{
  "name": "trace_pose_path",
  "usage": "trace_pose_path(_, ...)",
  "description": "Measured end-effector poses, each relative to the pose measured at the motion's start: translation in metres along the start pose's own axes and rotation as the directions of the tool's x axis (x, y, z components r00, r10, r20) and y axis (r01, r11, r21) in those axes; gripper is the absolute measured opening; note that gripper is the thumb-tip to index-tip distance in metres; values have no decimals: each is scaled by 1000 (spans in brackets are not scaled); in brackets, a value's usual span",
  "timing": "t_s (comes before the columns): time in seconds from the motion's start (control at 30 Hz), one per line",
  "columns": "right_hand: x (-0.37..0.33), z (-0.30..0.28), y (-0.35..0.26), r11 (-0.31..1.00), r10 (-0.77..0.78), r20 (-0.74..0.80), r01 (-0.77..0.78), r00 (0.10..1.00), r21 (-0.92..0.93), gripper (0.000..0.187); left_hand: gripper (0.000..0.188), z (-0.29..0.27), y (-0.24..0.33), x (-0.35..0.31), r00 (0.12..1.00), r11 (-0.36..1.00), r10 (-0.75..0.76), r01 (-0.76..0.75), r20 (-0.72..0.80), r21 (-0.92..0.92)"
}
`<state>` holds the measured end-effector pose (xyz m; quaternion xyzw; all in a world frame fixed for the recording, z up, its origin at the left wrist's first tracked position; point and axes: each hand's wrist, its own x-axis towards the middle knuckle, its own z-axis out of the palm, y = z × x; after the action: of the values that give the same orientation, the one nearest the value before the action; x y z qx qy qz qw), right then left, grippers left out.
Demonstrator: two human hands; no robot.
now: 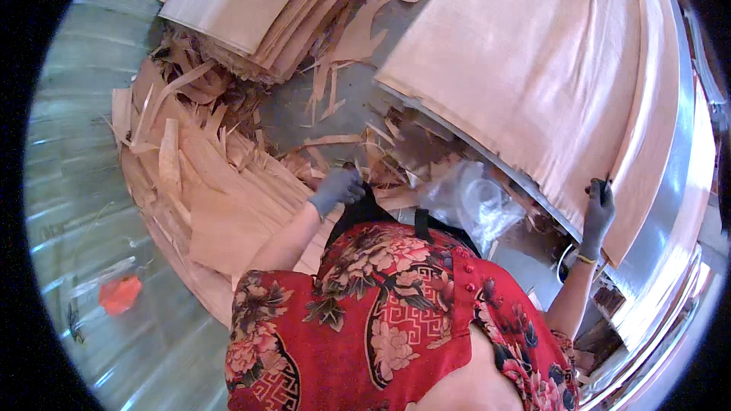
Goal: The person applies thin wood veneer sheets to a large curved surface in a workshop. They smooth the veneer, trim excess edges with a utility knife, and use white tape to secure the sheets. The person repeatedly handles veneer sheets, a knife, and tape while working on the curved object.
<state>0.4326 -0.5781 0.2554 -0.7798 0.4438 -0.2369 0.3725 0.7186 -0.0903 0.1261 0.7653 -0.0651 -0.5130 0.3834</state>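
Both gloved, my right hand [600,213] over the near edge of the veneer [502,84], left hand [339,189] curled, either grasp unclear

Grey floor [291,109]: is showing beyond the left grip [339,187]
Banded greenish surface [80,183]: is spreading leftward
Light: is glaring right of it

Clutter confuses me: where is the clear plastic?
In the head view, the clear plastic lies right of centre, between left hand and right hand, beside the right wood stack.
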Motion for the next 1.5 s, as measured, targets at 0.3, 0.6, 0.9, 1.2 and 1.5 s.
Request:
trace_pose_path(0.3,30,172,-133,971,-10,81,29,997,-239,28,20,-123,-102,-8,952,947,255,-211,-168,243)
trace_pose_path(0.6,50,265,-154,656,-88,-207,-100,974,-748,20,27,-258,-55,21,974,946,-141,80,-177,-313)
trace_pose_path(0.9,54,267,-154,621,-44,-281,-194,959,-759,15,33,-375,31,146,985,896,96,-22,-145,444)
trace_pose_path(1.2,106,464,-296,985,-25,184,55,983,-162,26,54,-452,66,251,992,495,80,-127,101,860)
trace_pose_path(1.5,78,841,-251,902,365,754,-407,545,-143,34,67,-494,15,309,923,494,135,-377,359,783)
